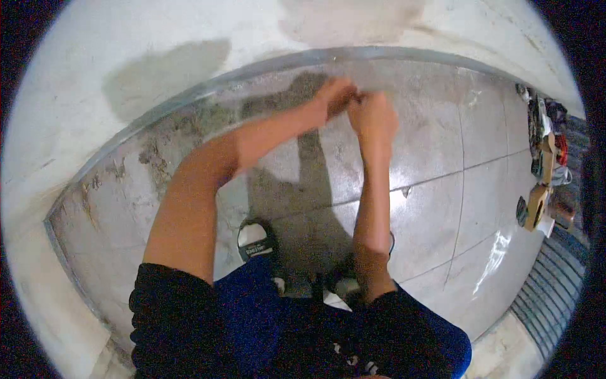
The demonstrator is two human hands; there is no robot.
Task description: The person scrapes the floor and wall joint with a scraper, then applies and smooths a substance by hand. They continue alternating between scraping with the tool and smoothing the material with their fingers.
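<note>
Both arms stretch forward over the floor, and the hands meet near the far wall. My left hand is closed, its fingers turned toward the other hand. Close against it, my right hand is closed as well, with the knuckles up. A small dark spot shows where the fingers come together, but blur and the fingers hide what, if anything, is between them. Below the hands lies the grey tiled floor, with my shadow across it.
A pale wall curves round the front and left. At the right stand cardboard boxes and several assorted items, beside a ribbed grey surface. A dark sandal is on my foot. Stains mark the floor at left.
</note>
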